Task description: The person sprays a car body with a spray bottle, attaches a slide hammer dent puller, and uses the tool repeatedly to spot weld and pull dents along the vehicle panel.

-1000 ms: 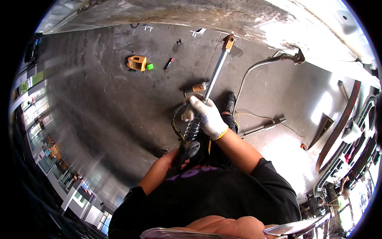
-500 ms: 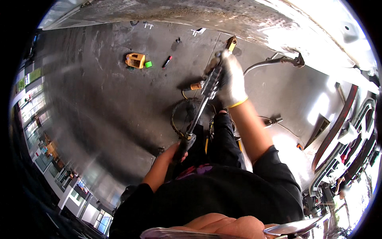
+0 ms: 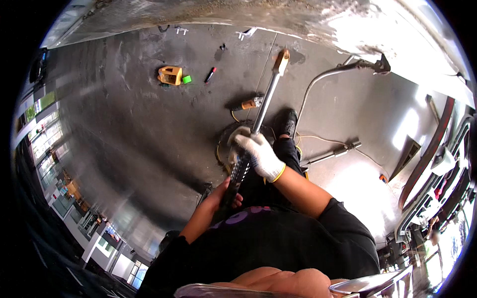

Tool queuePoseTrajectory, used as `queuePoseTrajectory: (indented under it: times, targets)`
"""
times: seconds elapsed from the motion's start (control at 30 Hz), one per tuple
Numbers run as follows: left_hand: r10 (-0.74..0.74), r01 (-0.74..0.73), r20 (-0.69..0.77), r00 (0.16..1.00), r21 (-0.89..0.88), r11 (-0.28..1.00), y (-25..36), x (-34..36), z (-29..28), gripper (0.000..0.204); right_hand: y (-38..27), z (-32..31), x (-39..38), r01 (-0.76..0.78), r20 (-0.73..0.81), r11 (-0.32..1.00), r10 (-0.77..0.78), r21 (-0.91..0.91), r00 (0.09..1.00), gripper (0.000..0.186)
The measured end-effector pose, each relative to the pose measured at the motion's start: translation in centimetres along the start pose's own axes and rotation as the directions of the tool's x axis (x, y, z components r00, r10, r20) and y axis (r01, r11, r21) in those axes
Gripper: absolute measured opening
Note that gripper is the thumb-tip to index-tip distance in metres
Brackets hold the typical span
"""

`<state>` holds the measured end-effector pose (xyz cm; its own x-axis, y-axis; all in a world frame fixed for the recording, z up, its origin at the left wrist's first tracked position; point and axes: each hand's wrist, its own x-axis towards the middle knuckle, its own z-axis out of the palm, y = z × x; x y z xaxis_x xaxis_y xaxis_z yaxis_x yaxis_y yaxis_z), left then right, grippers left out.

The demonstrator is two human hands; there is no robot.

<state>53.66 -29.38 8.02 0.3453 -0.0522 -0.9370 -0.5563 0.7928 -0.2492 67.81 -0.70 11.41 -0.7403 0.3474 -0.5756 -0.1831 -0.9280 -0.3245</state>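
Observation:
A slide hammer [image 3: 268, 97] runs slantwise in front of my body, its bare steel rod ending in a yellow tip [image 3: 281, 60] at the top. That tip lies below the edge of a large pale, dirt-streaked panel [image 3: 238, 14]; whether they touch I cannot tell. My right hand [image 3: 261, 156], in a white knit glove with a yellow cuff, is closed around the dark sliding weight low on the rod. Just below it, my bare left hand [image 3: 221, 196] grips the dark handle at the lower end. The hands are close together, and the weight partly hides the handle.
An orange power tool [image 3: 248, 104] with a cord lies on the grey floor near the rod. Farther left are a yellow plastic part [image 3: 170, 75], a green block [image 3: 187, 79] and a marker [image 3: 210, 75]. A bent cable [image 3: 318, 82] and metal tool [image 3: 340, 152] lie right.
My right hand has slid the weight down the rod toward my left hand, baring the upper rod. The left hand keeps its grip on the handle.

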Motion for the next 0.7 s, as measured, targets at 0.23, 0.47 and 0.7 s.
queuePoseTrajectory:
  times: [0.23, 0.47, 0.7]
  targets:
    - [-0.124, 0.156, 0.252, 0.960, -0.112, 0.981, -2.9, 2.5, 2.4, 0.047, -2.7, -0.9, -1.5, 0.288, 0.083, 0.951, -0.280, -0.113, 0.957, 0.023]
    - [0.078, -0.108, 0.183, 0.980, 0.158, 0.982, -0.4, -0.8, 9.1, 0.034, -3.5, -2.5, -2.6, 0.078, 0.088, 0.994, -0.085, 0.077, 0.992, 0.030]
    - [0.080, -0.179, 0.299, 0.951, 0.318, 0.931, -1.7, 3.0, 6.5, 0.017, -4.6, -2.0, -2.6, 0.088, 0.064, 0.988, -0.096, 0.126, 0.993, 0.036]
